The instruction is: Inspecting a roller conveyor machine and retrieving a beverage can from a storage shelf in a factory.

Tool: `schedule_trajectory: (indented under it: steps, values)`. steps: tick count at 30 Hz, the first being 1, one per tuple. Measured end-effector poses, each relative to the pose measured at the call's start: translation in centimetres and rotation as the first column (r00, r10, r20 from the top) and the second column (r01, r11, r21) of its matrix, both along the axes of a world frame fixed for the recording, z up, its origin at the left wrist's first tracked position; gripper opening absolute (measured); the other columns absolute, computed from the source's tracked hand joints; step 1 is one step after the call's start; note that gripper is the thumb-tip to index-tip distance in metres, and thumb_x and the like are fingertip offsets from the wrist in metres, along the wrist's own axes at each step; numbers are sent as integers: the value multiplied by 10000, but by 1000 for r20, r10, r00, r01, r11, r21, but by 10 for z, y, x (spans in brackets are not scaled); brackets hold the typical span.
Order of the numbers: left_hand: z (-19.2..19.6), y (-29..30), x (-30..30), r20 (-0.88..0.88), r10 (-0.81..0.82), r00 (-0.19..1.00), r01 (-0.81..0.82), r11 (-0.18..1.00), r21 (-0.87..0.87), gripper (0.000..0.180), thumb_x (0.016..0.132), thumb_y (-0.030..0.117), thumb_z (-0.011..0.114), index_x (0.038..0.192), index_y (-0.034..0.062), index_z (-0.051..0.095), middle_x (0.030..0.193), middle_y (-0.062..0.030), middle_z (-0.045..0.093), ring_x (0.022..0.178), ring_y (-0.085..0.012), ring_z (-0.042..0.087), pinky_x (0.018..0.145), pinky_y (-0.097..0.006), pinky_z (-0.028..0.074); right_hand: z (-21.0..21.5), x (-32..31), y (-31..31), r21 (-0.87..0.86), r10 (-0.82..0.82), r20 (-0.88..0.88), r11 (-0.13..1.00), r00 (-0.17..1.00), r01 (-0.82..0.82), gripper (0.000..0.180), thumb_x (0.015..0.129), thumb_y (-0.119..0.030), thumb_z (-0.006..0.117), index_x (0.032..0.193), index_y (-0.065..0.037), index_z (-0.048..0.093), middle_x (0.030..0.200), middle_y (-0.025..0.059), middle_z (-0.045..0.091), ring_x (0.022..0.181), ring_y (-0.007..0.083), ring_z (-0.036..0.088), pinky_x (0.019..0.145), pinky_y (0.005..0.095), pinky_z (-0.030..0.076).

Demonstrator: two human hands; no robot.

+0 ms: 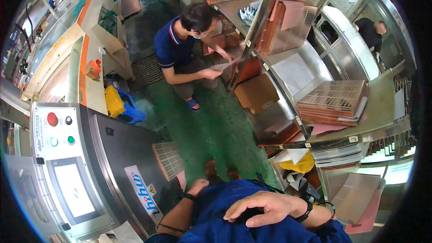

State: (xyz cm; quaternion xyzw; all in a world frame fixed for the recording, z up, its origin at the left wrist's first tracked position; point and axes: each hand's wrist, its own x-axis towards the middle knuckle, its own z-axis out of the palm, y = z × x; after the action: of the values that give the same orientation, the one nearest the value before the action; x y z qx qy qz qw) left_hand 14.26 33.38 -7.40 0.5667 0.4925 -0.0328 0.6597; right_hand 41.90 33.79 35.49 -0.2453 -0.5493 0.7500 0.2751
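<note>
The grid panel (pixel 168 161) is beside the gray machine (pixel 119 141), at ten o'clock from the left hand (pixel 198 187), the nearer one — long side eleven to five. Left fingers: can't tell. Right hand (pixel 270 206): empty, thumb apart.

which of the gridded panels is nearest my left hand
The gridded panel beside the grey machine, just ahead and to the left of your left hand; the other gridded panels sit farther off, on the shelving at right.
</note>
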Motion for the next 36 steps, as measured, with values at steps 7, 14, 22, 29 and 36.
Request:
schedule_trajectory:
  steps: [7, 14, 22, 29, 36]
  values:
    - [8, -16, 3, -33, 127, 991, -127, 992, -7, 354, 849, 334, 602, 906, -6, 680, 824, -93, 674, 802, -187, 622, 724, -341, 468, -7, 10, -14, 111, -33, -10, 993, 999, 34, 363, 950, -198, 587, 1261, -20, 533, 1224, 116, 606, 1035, 227, 611, 921, 354, 482]
    - [14, -38, 10, -155, 78, 985, -91, 993, -78, 371, 845, 337, 587, 938, -9, 681, 916, -172, 692, 872, -244, 652, 772, -376, 477, -8, 33, -35, 89, 55, -30, 995, 998, -53, 319, 952, -137, 573, 1230, 11, 520, 1277, 176, 569, 1178, 305, 558, 996, 409, 442]
    - [-1, -102, 9, -153, 96, 984, -66, 979, 190, 317, 866, 322, 578, 946, 39, 696, 958, -184, 680, 929, -333, 640, 822, -405, 490, -15, 61, -75, 112, 119, -89, 988, 989, -108, 319, 954, -146, 569, 1229, 11, 526, 1276, 167, 572, 1164, 288, 568, 1000, 397, 438]
    - [-5, -192, -12, -61, 234, 970, -213, 946, 243, 232, 916, 234, 534, 993, 108, 714, 994, -152, 683, 976, -288, 642, 854, -393, 500, -34, 78, -108, 95, 249, -163, 967, 955, -236, 333, 960, -175, 561, 1233, 14, 530, 1257, 149, 580, 1160, 251, 565, 996, 376, 439]
    - [-51, -295, -44, -417, 65, 907, 59, 959, 277, 393, 875, 403, 519, 1060, 100, 687, 1065, -205, 662, 1025, -365, 622, 878, -463, 483, -36, 75, -129, 83, 361, -224, 932, 905, -352, 364, 952, -183, 567, 1257, 10, 521, 1246, 144, 580, 1127, 244, 576, 983, 365, 444]
